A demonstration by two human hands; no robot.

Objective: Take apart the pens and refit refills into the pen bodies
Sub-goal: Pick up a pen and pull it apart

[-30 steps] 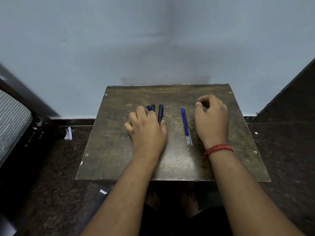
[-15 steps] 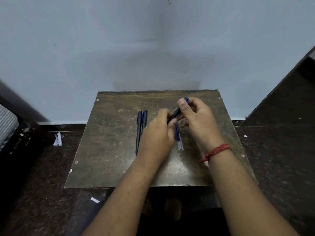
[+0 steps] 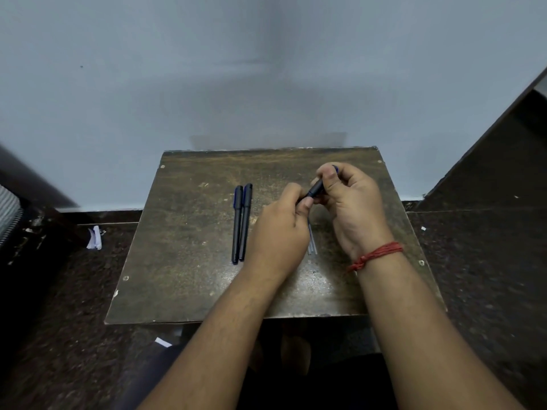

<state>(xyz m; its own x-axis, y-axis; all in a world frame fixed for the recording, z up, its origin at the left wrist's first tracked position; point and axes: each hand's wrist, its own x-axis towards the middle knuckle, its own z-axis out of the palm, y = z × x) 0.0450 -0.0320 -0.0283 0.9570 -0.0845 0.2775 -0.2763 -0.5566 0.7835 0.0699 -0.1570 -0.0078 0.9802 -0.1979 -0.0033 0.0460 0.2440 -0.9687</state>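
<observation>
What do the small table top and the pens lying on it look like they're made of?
Table top: probably wood or laminate board, dark brown, worn and scuffed, with dull patchy sheen and screw heads at its corners. Two pens: likely plastic, black, smooth with a matte look; blue accents near the caps.

You hold one dark pen (image 3: 315,189) tilted above the table; two more dark pens (image 3: 241,223) lie touching at left, refills (image 3: 311,241) lying nearer, mostly hidden.

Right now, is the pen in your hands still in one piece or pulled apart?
Cannot tell. Both hands, left and right, grip the pen and hide its ends; only a short dark stretch shows.
</observation>
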